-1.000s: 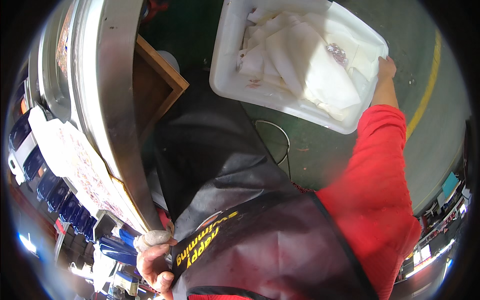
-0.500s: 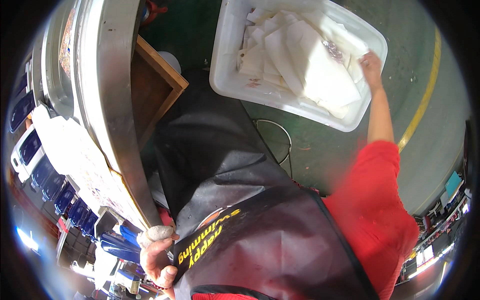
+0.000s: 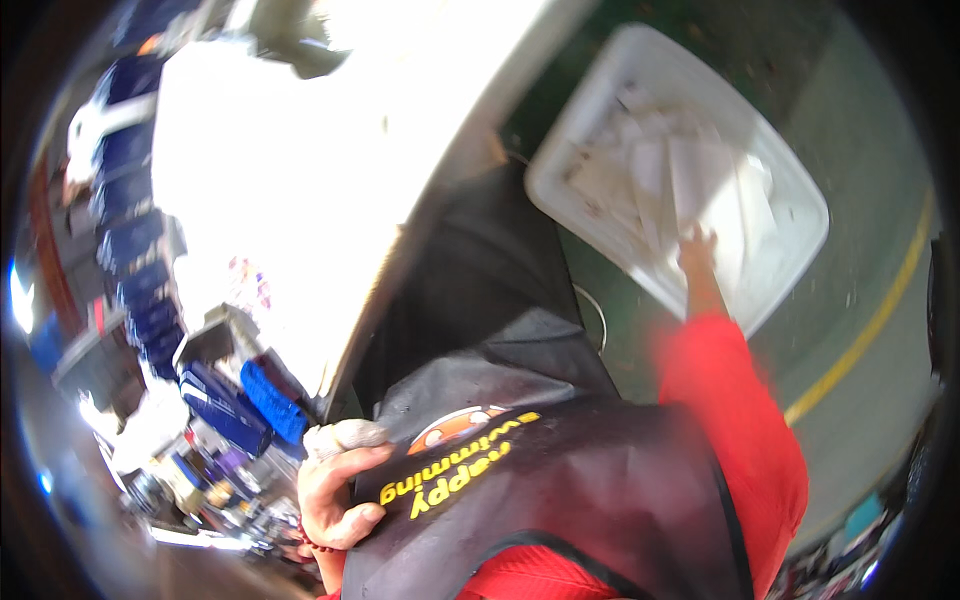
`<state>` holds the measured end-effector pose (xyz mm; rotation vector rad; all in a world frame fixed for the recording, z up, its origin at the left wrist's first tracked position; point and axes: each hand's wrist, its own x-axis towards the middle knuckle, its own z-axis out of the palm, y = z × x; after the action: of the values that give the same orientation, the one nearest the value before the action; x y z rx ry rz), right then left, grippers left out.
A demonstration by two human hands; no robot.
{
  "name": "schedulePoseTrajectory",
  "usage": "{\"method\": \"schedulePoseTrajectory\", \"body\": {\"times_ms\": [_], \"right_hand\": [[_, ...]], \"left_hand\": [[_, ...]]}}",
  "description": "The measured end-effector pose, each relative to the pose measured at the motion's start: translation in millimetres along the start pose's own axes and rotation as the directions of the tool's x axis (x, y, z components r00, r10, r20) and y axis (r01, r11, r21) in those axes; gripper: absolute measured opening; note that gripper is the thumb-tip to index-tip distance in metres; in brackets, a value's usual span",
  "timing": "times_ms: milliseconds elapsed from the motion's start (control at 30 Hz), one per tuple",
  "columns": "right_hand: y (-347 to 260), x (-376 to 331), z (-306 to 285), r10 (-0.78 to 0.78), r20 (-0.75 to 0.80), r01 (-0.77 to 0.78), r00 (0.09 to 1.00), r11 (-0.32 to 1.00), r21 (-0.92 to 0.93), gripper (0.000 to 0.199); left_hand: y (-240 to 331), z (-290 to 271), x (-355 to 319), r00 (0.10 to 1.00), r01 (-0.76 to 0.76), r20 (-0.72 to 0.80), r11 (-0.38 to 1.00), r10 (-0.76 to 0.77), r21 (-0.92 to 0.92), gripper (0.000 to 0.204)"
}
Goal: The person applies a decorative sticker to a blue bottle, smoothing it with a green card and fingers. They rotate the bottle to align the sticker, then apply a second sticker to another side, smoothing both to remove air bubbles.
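My right hand reaches into a white plastic tub on the floor at the far right. Its fingers look spread against the loose white sheets heaped inside, though blur softens them. Near the lower left, my left hand rests beside the black apron, fingers loosely curled with the thumb apart. A pale grey, rounded covering or lump shows at its upper fingers; I cannot tell which. A dark red bead bracelet circles that wrist.
A brightly lit, overexposed worktable fills the upper left, its edge running beside me. Dark blue trays or bins line its far side, with a bright blue cloth-like item near its corner. A yellow line crosses the green floor.
My view has swung left, so more worktable shows. My right hand has moved from the tub's right side onto the sheets nearer me. My left hand keeps its loose curl.
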<state>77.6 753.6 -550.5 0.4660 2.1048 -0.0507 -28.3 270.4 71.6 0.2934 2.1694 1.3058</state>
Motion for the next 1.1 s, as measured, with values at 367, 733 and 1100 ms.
{"method": "schedulePoseTrajectory", "body": {"times_ms": [367, 733, 1100], "right_hand": [[59, -121, -302, 0.166, -0.632, 0.645, 0.757, -0.034, 0.763, 0.033], [-258, -374, -666, -0.651, -0.712, 0.792, -0.264, 0.275, -0.545, 0.036], [-471, -276, -681, -0.827, -0.559, 0.492, 0.066, 0.514, -0.702, 0.056]], "left_hand": [[-39, -35, -71, 0.953, -0.209, -0.191, 0.966, 0.235, 0.15, 0.042], [-41, -51, -63, 0.703, -0.695, -0.074, 0.705, 0.707, 0.141, 0.008], [-92, -121, -159, 0.743, -0.376, -0.565, 0.922, 0.358, 0.09, 0.017]]}}
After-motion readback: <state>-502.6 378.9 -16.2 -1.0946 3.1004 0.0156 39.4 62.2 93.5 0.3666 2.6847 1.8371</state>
